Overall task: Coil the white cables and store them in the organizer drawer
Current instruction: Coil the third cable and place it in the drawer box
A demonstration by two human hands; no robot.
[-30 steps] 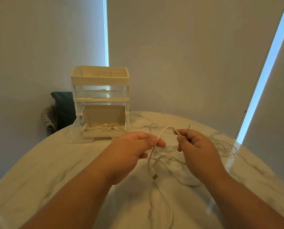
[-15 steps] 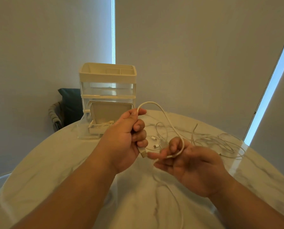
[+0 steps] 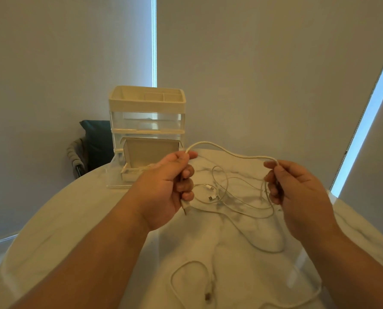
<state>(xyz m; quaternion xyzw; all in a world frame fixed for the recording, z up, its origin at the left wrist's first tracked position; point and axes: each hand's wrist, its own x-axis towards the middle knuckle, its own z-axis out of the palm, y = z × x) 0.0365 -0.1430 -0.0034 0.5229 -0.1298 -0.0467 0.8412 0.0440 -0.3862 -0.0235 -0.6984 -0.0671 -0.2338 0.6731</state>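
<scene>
One white cable (image 3: 230,153) spanning left-right, plug (image 3: 186,208) downward, gripped by left hand (image 3: 163,188), right hand (image 3: 297,192)

Organizer (image 3: 147,121) at table (image 3: 79,219) rear-left, loose cables (image 3: 241,197) right-front.

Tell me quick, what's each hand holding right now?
Left hand: closed, gripping the white cable.
Right hand: closed, pinching the same cable farther along.

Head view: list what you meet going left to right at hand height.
Chair → left hand → cable → right hand → window gap. Organizer left out: it overlaps the left hand.
</scene>
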